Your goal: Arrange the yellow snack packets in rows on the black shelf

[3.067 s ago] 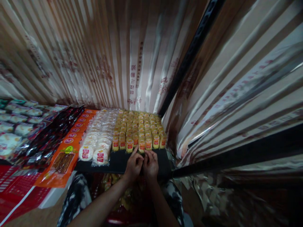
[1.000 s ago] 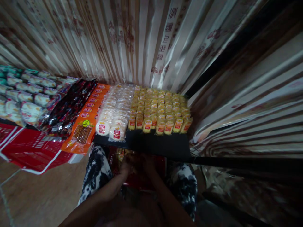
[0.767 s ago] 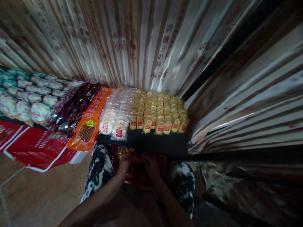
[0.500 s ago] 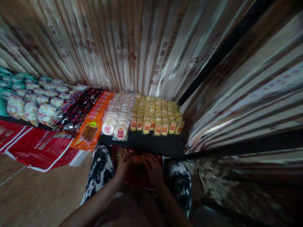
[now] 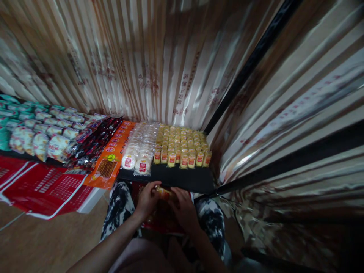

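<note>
Between my knees, my left hand (image 5: 148, 199) and my right hand (image 5: 183, 206) hold a small yellow snack packet (image 5: 164, 193) from either side, fingers closed about its ends. The packet looks much like the yellow snack packets (image 5: 182, 146) standing in rows on the black shelf (image 5: 182, 176) just beyond. Below my hands lies a dark red bag or box (image 5: 163, 220), with a few small packets dimly visible inside near my left hand. Shadow hides much of its contents.
Left of the yellow rows stand clear-wrapped white round crackers (image 5: 136, 155), an orange snack bag (image 5: 109, 159), dark shiny packets (image 5: 89, 144) and white and green packets (image 5: 51, 131). Red printed packaging (image 5: 54, 189) hangs below the shelf. Pleated curtain (image 5: 159, 64) and black poles (image 5: 247, 72) enclose the shelf.
The view has shifted, so the shelf's goods sit lower and slightly left. Both hands still hold the snack packet, which is now more tilted.
</note>
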Tool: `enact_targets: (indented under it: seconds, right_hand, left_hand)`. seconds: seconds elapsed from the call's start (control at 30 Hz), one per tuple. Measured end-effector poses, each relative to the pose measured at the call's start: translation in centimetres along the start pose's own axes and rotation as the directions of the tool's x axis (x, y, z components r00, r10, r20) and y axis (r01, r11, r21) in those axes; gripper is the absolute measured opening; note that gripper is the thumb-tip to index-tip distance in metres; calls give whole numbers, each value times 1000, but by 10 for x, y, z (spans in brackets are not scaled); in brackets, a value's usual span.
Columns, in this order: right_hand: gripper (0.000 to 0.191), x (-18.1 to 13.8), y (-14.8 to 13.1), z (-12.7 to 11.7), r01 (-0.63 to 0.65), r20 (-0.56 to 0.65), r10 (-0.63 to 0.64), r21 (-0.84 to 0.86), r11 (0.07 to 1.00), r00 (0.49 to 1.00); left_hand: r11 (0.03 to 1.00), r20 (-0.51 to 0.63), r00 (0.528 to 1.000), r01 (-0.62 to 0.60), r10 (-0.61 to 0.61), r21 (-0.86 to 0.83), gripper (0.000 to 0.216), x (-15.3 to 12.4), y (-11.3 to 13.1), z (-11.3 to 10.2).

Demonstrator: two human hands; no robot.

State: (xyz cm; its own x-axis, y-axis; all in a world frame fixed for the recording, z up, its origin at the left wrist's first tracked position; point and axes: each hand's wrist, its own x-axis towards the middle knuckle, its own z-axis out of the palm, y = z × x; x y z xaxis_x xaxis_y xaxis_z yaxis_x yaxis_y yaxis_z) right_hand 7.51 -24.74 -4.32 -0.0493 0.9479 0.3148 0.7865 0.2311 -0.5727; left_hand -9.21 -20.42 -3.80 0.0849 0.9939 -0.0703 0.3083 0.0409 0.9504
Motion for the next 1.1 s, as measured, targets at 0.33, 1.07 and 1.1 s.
enact_targets:
  seconds: [0.33, 1.07, 1.1]
  right_hand:
    - [39, 2, -1, -11, 74, -92, -79, -63, 995, 993]
    - [51, 74, 99, -25, -458, -489, 525, 261, 850, 696]
    - [50, 76, 101, -25, -468, -503, 523, 242, 850, 688]
  left_hand:
    - [962, 110, 968, -239, 226, 132, 41, 14, 38, 22]
    - [955, 261, 941, -258, 214, 145, 32, 71, 83, 129]
    - [957, 279, 938, -251, 204, 145, 33, 73, 82, 130]
